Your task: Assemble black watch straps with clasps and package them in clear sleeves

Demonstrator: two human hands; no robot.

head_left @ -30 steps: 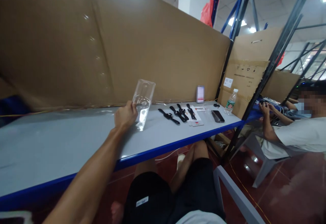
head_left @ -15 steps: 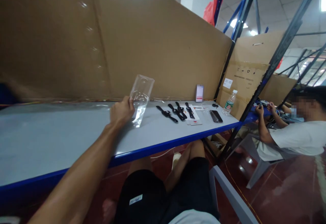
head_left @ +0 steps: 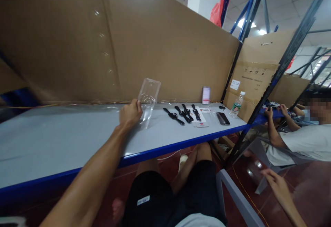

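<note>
My left hand [head_left: 130, 112] grips the left edge of a clear plastic tray [head_left: 150, 94], held upright and tilted over the grey table [head_left: 77, 130]. At the lower right, my right hand [head_left: 275, 182] is raised beside the chair, its fingers pinched on a faint see-through plastic piece [head_left: 252, 161]. Several black strap-like items [head_left: 173, 116] lie on the table to the right of the tray, one of them on white printed papers [head_left: 202, 124].
A dark phone [head_left: 222, 118], a lit phone [head_left: 206, 95] propped against the cardboard wall [head_left: 165, 48], and a water bottle [head_left: 237, 105] stand or lie at the table's right end. Beyond the metal post, a person in a white shirt [head_left: 307, 141] works at another table.
My right hand has come into view at the lower right with a see-through piece. The view has shifted slightly; my left hand still holds the tray.
</note>
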